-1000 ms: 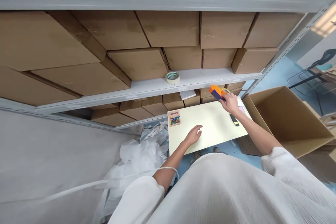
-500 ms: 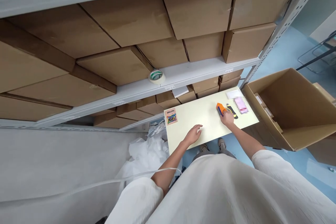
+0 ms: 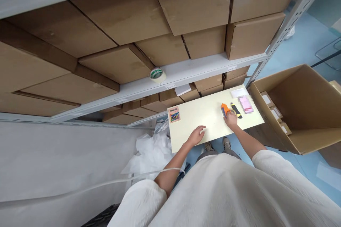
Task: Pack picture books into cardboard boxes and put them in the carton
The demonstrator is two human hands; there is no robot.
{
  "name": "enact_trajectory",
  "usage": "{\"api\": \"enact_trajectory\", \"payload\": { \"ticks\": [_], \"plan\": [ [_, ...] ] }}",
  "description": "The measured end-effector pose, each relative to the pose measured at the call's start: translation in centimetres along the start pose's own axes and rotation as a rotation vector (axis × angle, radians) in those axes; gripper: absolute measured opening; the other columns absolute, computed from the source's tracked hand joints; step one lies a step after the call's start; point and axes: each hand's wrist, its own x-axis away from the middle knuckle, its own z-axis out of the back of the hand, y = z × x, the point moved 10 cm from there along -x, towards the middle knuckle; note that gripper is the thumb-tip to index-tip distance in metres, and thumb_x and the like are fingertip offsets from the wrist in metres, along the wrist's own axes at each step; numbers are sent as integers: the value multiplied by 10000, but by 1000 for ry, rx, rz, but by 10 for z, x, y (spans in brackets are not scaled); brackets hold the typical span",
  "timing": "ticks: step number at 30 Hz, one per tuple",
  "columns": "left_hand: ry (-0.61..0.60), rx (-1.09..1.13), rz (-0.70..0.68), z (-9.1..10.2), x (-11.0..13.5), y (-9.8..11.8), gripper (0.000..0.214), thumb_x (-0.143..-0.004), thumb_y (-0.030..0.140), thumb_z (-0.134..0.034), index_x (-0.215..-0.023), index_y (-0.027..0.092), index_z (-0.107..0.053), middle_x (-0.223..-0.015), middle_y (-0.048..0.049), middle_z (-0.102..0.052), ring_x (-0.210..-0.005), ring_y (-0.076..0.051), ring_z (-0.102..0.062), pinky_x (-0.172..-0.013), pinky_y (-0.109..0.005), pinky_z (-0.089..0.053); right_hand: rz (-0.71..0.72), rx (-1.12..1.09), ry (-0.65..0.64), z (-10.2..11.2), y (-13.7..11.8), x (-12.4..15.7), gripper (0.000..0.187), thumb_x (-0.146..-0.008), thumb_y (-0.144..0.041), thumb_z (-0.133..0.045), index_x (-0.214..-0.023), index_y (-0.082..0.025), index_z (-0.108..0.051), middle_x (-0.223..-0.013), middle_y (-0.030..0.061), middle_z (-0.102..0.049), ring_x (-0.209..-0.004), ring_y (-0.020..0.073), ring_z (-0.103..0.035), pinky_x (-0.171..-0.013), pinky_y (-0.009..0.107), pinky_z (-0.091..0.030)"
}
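My right hand is closed around an orange object with blue parts, which looks like a hand tool; its exact kind is unclear. Just right of it, a black and yellow tool, shaped like a utility knife, lies on the pale table. My left hand is over the table's near edge, its fingers slightly bent and apart, holding nothing. At the table's left end lies a small printed packet with a colourful picture. A blurred-out pink item and a white flat item lie at the right end.
Shelves behind the table carry several cardboard boxes. A tape roll sits on the shelf beam. At right stands a big open carton holding small boxes. Crumpled white sheeting lies at left; a white cord crosses nearby.
The camera view has shifted slightly. Both hands keep nearly the same place over the table, the right one still gripping the orange object.
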Motion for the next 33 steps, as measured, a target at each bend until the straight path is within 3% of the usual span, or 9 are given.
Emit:
{"api": "enact_trajectory", "payload": {
  "ticks": [4,8,13,17,25,30,33],
  "plan": [
    [22,-5,-6,2,-6,6,400,-1007,246,-535,-1366,225,-708,-1436,-111,-713,-1220,-254,-726,-1155,-466,-563,35,-3,53,19,-2,7,349,-1022,-405,-633,-1283,-181,-689,-1266,212,-712,-1198,346,-626,-957,422,-440],
    [80,2,-16,9,-14,14,404,-1006,258,-542,-1372,240,-713,-1437,-98,-716,-1206,-251,-728,-1156,-470,-564,119,8,111,48,-13,14,329,-1080,-409,-517,-1225,-173,-694,-1239,191,-727,-1146,314,-639,-941,386,-421],
    [197,29,-11,23,-20,24,401,-1014,271,-539,-1372,232,-713,-1419,-106,-720,-1197,-248,-734,-1136,-459,-576,297,10,117,75,-44,18,313,-1091,-368,-487,-1227,-180,-696,-1244,164,-733,-1153,307,-648,-941,375,-414],
    [308,52,14,28,-11,29,395,-1011,257,-539,-1365,222,-711,-1421,-115,-719,-1194,-246,-739,-1136,-452,-574,442,6,103,85,-69,24,294,-1097,-347,-487,-1235,-197,-699,-1267,151,-738,-1187,307,-648,-974,380,-421],
    [500,124,206,4,54,5,414,-1010,275,-545,-1393,237,-699,-1434,-97,-720,-1229,-252,-729,-1129,-447,-577,694,40,-34,55,-109,43,286,-1093,-305,-479,-1202,-197,-720,-1242,139,-750,-1158,300,-657,-953,377,-421],
    [614,177,320,-2,110,-14,405,-1009,284,-549,-1382,230,-698,-1449,-118,-705,-1229,-274,-736,-1055,-435,-615,835,51,-110,34,-153,64,295,-1081,-290,-467,-1193,-197,-724,-1222,141,-749,-1164,294,-643,-955,372,-406],
    [691,181,365,0,144,-20,399,-1015,277,-542,-1375,211,-699,-1439,-130,-703,-1224,-279,-735,-1089,-447,-595,920,52,-140,23,-183,83,301,-1077,-282,-457,-1174,-196,-728,-1204,138,-754,-1139,288,-644,-949,374,-402]
  ]
}}
